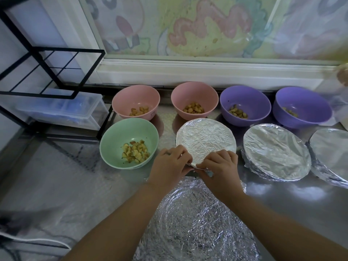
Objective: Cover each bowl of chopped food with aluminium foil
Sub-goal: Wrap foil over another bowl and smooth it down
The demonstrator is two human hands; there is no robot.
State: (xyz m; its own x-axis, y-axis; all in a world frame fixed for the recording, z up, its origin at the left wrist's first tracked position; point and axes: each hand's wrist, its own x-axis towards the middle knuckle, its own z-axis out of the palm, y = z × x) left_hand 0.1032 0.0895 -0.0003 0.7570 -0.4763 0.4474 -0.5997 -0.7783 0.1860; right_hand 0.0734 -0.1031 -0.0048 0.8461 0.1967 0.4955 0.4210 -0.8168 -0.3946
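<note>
A foil-covered bowl (pixel 205 138) is seen in the middle of the front row on the steel bench (pixel 282 200). At its near rim the foil edge (pixel 194 166) is pinched by the left hand (pixel 170 161) and the right hand (pixel 219 164), held side by side. The grip of each is pressed together on that edge, with the fingers curled. Just to the left, a green bowl (pixel 116 136) of chopped food is left uncovered. Behind, the left pink bowl (pixel 135 98), the right pink bowl (pixel 194 95), the near purple bowl (pixel 244 98) and the far purple bowl (pixel 303 102) are lined up, each open with chopped food inside. At the right, a second covered bowl (pixel 276 151) and a third covered bowl (pixel 329 153) are set. Beneath the forearms a crumpled foil sheet (pixel 197 223) is spread, possibly over another dish. A black wire rack (pixel 47 72) is placed at the left.
</note>
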